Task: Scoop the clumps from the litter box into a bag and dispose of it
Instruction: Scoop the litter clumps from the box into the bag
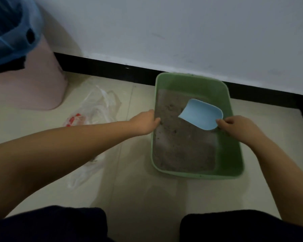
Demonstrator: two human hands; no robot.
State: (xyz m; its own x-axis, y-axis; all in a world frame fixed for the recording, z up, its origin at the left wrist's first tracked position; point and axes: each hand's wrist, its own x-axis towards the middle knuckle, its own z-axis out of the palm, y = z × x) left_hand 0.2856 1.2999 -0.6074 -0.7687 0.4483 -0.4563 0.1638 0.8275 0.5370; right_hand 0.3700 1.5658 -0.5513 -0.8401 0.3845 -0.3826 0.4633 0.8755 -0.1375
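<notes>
Gripping the left rim of the box (233,119), the left hand (143,122) is steadying it while the right hand (234,126) is pinching the scoop (202,115) over the litter (182,145). With the bag (94,109) lying flat beyond the left hand, clumps risk spilling on the floor (138,189) in transit.

One green plastic litter box (233,152), one light-blue plastic scoop (201,114), one clear plastic bag (96,109), one pink plastic bin (40,82), two hands.
</notes>
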